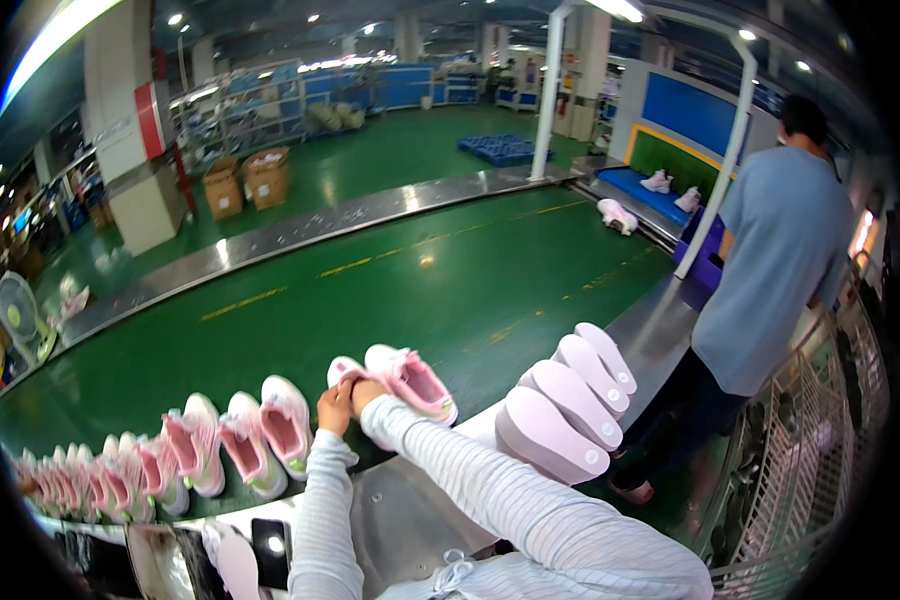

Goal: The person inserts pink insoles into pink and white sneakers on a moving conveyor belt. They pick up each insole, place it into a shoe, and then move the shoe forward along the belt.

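Both my hands meet at a pink-and-white sneaker [342, 366] on the near edge of a green conveyor belt [390, 270]. My left hand [334, 408] is closed at its near end, fingers pinched together. Beside it, my right hand [367, 393] is bent round the shoe's side and hides much of it. Just right of them lies another pink-and-white sneaker [412, 382], its pink inside showing. To the left, a long row of similar sneakers [286, 425] runs along the belt's edge. On the right, several pale lilac soles [552, 432] lean in a row.
A phone [270, 552] and a loose pale insole [236, 562] lie by my left forearm. A person in a blue-grey shirt [785, 260] stands at the right, near a wire rack [785, 490]. A pink-white shoe [617, 216] sits far along the belt, near a purple bin [705, 262].
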`<state>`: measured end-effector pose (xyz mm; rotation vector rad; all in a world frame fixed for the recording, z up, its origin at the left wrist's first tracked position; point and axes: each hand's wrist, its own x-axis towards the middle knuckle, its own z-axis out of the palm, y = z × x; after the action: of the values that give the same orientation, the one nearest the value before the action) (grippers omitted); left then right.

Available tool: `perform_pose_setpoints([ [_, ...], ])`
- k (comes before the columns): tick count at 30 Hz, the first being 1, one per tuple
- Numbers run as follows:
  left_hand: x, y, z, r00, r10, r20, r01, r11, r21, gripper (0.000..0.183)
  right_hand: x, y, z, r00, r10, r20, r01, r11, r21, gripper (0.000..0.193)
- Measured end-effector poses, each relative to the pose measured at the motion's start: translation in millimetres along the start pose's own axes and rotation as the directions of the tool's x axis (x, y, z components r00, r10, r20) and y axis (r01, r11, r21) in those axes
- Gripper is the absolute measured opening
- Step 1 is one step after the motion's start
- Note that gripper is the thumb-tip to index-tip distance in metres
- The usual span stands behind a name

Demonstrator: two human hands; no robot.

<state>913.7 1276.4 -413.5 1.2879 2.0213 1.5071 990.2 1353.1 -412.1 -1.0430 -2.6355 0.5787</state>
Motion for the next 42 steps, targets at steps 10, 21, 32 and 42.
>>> perform_pose_setpoints([
  [10, -9, 11, 1, 0.995, -0.085, 0.054, 0.090, 0.991, -0.098, 0.040, -10, -8, 6, 0.987, 0.138, 0.078, -0.146, 0.982, 0.121, 0.026],
  [21, -21, 48, 4, 0.758, 0.553, -0.347, -0.349, 0.792, 0.501, 0.041, -150, 26, -134, 0.906, -0.239, -0.350, 0.399, 0.760, 0.513, 0.029],
  [32, 48, -33, 65, 0.968, -0.014, 0.251, -0.213, 0.486, 0.847, 0.025, -307, 202, -206, 0.831, 0.348, -0.433, -0.318, 0.937, 0.144, 0.054],
  [42, 38, -41, 63, 0.938, -0.114, 0.326, -0.274, 0.329, 0.904, 0.027, -305, 223, -228, 0.899, 0.377, -0.221, -0.405, 0.909, -0.101, 0.069],
])
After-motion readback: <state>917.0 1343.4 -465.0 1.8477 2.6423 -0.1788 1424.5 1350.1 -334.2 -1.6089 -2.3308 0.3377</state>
